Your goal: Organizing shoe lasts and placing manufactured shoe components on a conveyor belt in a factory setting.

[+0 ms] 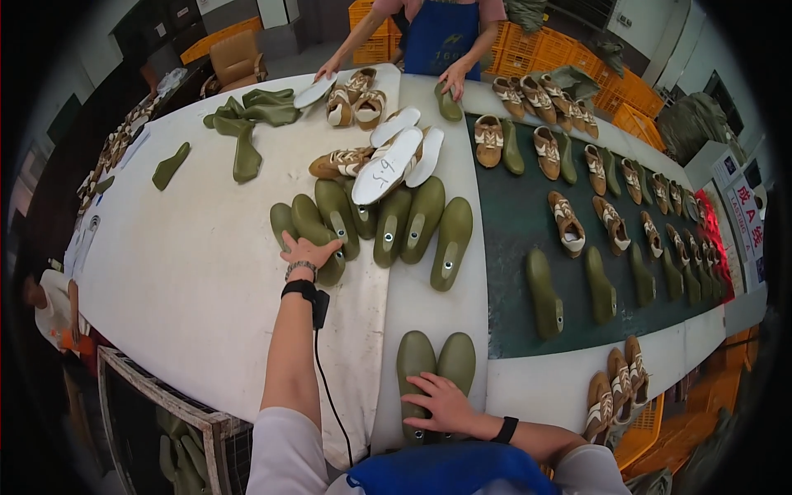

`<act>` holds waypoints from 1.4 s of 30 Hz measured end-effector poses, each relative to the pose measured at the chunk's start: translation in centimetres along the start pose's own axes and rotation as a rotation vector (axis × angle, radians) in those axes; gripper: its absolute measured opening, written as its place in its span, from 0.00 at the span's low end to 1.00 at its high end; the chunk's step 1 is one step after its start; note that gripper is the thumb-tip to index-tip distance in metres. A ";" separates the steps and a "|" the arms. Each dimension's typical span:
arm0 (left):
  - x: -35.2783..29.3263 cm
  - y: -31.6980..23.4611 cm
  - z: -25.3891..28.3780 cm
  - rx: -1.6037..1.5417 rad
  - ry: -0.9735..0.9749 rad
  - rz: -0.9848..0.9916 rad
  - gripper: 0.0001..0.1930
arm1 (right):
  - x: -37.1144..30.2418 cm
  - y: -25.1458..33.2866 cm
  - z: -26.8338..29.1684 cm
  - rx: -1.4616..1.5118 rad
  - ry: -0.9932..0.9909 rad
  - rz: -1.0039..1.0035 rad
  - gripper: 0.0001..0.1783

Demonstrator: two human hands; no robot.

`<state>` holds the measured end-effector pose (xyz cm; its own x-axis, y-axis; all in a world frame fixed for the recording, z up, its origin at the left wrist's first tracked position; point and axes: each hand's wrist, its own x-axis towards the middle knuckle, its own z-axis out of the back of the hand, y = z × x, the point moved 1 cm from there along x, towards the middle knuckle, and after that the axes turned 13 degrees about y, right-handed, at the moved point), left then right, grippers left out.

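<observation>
My left hand (310, 254), thumb and fingers spread, lies over the heel end of an olive-green shoe last (308, 216) at the left of a clustered row. Its fingertips reach the neighbouring last (282, 218); some fingers are hidden. At the near table edge, my right hand (441, 404) rests with fingers stretched across two more lasts, one on the left (416, 353) and one on the right (455, 359). White sole-shaped pieces (388, 165) overlap on the far side of the cluster, against a brown-and-white sneaker (340, 162).
A dark green belt (516, 214) on the right carries rows of sneakers and lasts. Loose lasts (246, 157) lie on the white table (206, 272). Across it, a co-worker's hand (454, 80) touches a last; the other (327, 68) holds a white piece. A framed cart (157, 396) stands lower left.
</observation>
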<state>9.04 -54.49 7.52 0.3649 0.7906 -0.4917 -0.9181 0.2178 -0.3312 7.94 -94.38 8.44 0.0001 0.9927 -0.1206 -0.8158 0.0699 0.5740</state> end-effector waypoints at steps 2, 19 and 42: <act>0.0 0.4 0.8 -0.029 0.038 -0.018 0.49 | 0.1 -0.3 0.0 0.009 -0.004 0.001 0.24; -8.9 10.6 -6.1 0.021 -0.306 -0.441 0.23 | -0.6 -0.8 -0.7 0.024 -0.109 0.031 0.22; -30.3 13.5 -13.4 0.097 -0.248 -0.669 0.27 | -0.5 -0.7 -0.9 0.065 -0.095 -0.034 0.24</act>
<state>-12.32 -83.14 7.17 0.8189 0.5739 -0.0074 -0.5237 0.7419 -0.4187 7.99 -95.02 7.32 0.0848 0.9942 -0.0657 -0.7751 0.1073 0.6226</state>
